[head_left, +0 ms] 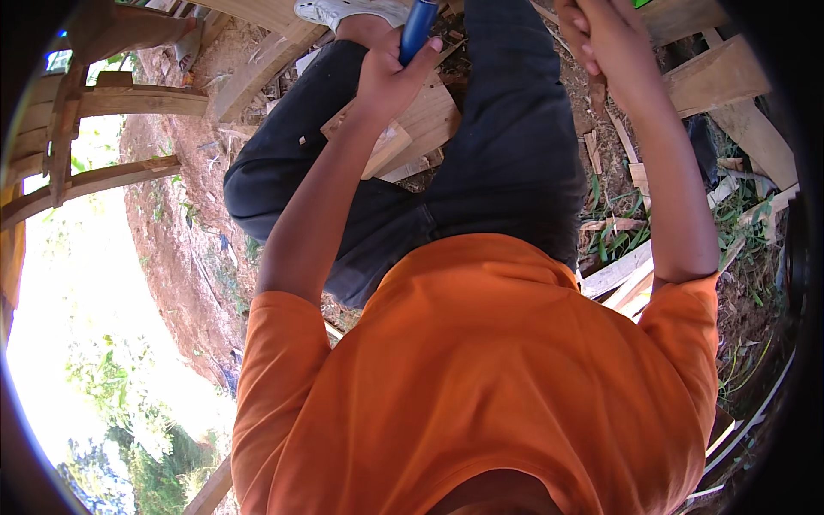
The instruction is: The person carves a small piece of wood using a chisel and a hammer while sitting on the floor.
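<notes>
Near the top middle, my left hand [390, 81] is closed around a blue cylindrical handle [418, 33], its thumb lying along the side. The rest of that tool runs out past the top edge. My right hand [605, 39] is at the upper right with its fingers curled in. A brown, wood-like end [598, 93] shows just below those fingers; whether it is part of something held I cannot tell. Between my legs in dark trousers [515, 129] lie flat pieces of wood [425, 124], close to my left forearm.
Boards [721, 77] lie on the right, with wood scraps and grass around them. Bare earth [172, 206] slopes on the left beside a wooden frame [60, 129]. A white shoe [352, 10] shows at the top, and another person's bare leg [129, 30] at the upper left.
</notes>
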Demonstrator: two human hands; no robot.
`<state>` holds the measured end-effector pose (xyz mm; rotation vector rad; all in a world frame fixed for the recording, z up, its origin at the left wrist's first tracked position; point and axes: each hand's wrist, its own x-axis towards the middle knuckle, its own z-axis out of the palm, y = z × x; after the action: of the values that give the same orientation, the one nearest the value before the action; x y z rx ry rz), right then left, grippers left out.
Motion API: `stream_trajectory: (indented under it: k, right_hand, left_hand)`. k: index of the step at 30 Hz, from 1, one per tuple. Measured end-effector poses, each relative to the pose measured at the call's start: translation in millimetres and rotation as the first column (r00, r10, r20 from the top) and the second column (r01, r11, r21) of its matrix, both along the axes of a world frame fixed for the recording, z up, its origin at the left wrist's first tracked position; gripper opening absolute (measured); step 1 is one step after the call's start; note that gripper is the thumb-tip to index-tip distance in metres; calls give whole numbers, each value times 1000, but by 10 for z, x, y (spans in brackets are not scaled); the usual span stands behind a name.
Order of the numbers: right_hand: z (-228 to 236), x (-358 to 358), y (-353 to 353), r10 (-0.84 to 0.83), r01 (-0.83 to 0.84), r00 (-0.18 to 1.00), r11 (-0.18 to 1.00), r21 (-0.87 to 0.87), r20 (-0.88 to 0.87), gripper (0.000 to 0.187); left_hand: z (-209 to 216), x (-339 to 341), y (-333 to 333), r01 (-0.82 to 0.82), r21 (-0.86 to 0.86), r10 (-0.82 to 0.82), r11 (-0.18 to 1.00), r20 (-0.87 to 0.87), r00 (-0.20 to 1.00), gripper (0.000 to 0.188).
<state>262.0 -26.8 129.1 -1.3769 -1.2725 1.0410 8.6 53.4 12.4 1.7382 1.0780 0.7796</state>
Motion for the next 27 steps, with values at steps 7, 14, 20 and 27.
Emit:
stream_trajectory:
  k: [7, 14, 20, 27]
  right_hand:
    - [-87, 13, -110, 108, -122, 978, 990, -69, -178, 28]
    - [6, -69, -217, -30, 1, 983, 987, -161, -180, 30]
    - [-112, -21, -349, 49, -102, 951, 982, -162, -306, 28]
    - [-176, -88, -400, 63, -68, 997, 983, -170, -34, 34]
  left_hand:
    - [37, 69, -77, 42, -2, -42, 999, 22, 999, 32]
    - [2, -125, 61, 40, -87, -19, 995, 233, 972, 20]
    - [239, -145, -79, -8, -188, 111, 982, 542, 833, 19]
    - [182, -150, -39, -47, -164, 139, 985, 613, 777, 19]
